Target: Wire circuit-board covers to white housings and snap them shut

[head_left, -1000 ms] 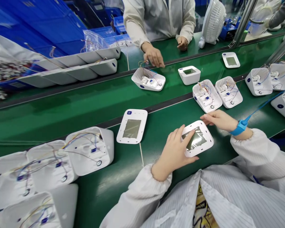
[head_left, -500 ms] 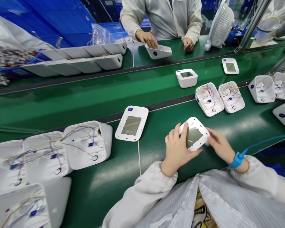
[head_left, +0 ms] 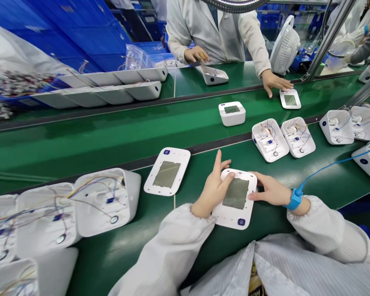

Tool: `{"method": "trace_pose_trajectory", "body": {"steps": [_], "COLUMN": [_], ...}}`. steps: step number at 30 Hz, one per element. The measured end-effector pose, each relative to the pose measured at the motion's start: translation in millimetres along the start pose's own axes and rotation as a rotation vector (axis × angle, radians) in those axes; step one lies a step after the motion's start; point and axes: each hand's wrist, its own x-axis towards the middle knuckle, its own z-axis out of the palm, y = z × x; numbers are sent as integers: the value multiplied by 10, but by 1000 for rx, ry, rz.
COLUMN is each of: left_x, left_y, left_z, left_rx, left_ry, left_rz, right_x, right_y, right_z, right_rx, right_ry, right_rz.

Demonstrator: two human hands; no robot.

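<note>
Now that the white screen panel (head_left: pixel 236 194) is rotated over the green bench (head_left: pixel 154 218), its blue square (head_left: pixel 241 222), unseen half a second earlier, is exposed; one edge is pinched by the right hand (head_left: pixel 271 190), the face touched by the left hand (head_left: pixel 211 189), whose grip cannot be told.

White desk fan (head_left: pixel 285 47) on far bench, right of co-worker in white coat (head_left: pixel 214 37). Blue equipment (head_left: pixel 302 59) just beside the fan, near a slanted metal post (head_left: pixel 329 39). Ribbed metal hose (head_left: pixel 237 5) across top edge; dark grey flexible hose (head_left: pixel 366 45) at right. Large blue bins (head_left: pixel 58 24) upper left, clear plastic bag (head_left: pixel 138 58) in front. Heaped wire connectors (head_left: pixel 26 83) far left, blurry.
</note>
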Motion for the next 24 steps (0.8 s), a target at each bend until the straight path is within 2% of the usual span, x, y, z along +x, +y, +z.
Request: {"method": "trace_pose_trajectory", "body": {"steps": [3, 8, 10, 13, 15, 20, 22, 24], "left_x": [109, -11, -51, -80, -82, 5, 65, 85], "left_y": [32, 128, 170, 214, 225, 226, 235, 252], "left_z": [-2, 130, 204, 292, 320, 289, 243, 193], "left_rx": [4, -21, -50, -76, -78, -13, 32, 143], "left_ry": [44, 118, 194, 267, 274, 252, 210, 186], "left_rz": [-53, -94, -144, -190, -179, -167, -125, -30], "right_x": [12, 99, 186, 323, 384, 424, 405, 332], "right_y": [-6, 73, 96, 93, 82, 60, 14, -72], "right_z": [-35, -39, 51, 216, 286, 262, 205, 134], "right_rx": [-37, 60, 99, -10, -102, -182, -298, -506], "right_ry": [10, 75, 255, 618, 722, 713, 685, 638], "right_rz": [-8, -74, -61, -45, -61, -63, -37, 34]}}
